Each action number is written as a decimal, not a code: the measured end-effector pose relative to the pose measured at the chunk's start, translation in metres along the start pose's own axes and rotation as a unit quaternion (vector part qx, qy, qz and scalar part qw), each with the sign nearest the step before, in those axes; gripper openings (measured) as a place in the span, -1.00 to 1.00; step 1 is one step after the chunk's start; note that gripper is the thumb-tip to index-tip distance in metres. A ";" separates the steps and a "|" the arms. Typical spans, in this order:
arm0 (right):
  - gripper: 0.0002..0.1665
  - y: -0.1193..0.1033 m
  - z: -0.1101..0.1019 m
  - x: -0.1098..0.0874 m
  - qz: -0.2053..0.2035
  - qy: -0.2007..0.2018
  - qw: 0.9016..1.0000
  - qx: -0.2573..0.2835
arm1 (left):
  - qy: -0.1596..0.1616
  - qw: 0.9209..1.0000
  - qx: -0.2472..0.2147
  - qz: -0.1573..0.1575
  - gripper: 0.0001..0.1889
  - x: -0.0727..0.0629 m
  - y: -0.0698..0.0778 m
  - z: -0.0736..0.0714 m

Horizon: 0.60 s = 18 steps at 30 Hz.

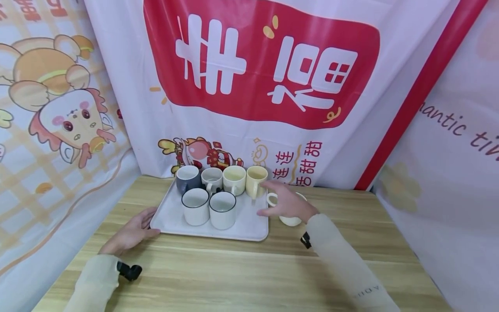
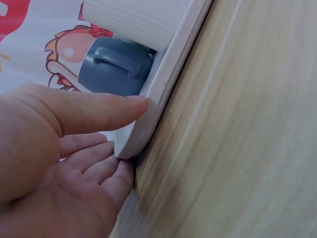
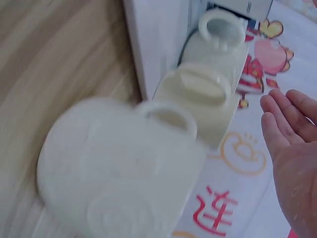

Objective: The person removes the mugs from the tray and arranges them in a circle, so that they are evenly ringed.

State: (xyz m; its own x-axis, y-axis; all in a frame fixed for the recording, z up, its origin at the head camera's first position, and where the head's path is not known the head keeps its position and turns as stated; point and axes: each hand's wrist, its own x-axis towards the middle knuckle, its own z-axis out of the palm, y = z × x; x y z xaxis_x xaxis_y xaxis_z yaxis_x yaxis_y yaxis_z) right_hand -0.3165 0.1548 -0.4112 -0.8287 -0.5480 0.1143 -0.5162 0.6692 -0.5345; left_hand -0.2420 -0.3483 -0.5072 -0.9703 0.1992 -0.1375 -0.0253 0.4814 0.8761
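My left hand (image 1: 134, 230) is at the left front corner of a white tray (image 1: 167, 221). In the left wrist view its thumb lies on the tray's rim and its fingers are at the underside of the corner. On the tray stand a dark blue mug (image 1: 187, 180), a light grey mug, a pale cream mug (image 1: 234, 180), a yellow mug (image 1: 254, 174) and two white dark-rimmed mugs (image 1: 196, 209). My right hand (image 1: 286, 201) hovers, fingers extended and holding nothing, above a white mug (image 3: 119, 168) standing beside the tray's right edge; it partly hides that mug in the head view.
A wooden table (image 1: 218, 277) bears the tray and the lone white mug. Close behind the back row of mugs hangs a printed cloth (image 1: 241, 134) with red lettering. More printed cloths flank the table at left (image 1: 58, 182) and right (image 1: 436, 195).
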 end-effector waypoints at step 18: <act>0.18 -0.036 0.073 0.042 -0.039 0.031 0.998 0.036 | -0.005 1.000 0.006 0.000 -0.03 0.001 0.000 -0.001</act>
State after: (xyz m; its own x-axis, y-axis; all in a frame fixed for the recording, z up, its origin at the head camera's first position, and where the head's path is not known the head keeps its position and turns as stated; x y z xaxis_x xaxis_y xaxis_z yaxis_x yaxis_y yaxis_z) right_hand -0.3171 0.0712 -0.4485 -0.7992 -0.5636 0.2090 -0.5654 0.5867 -0.5797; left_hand -0.2435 -0.3483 -0.5068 -0.9677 0.2085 -0.1415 -0.0215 0.4914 0.8707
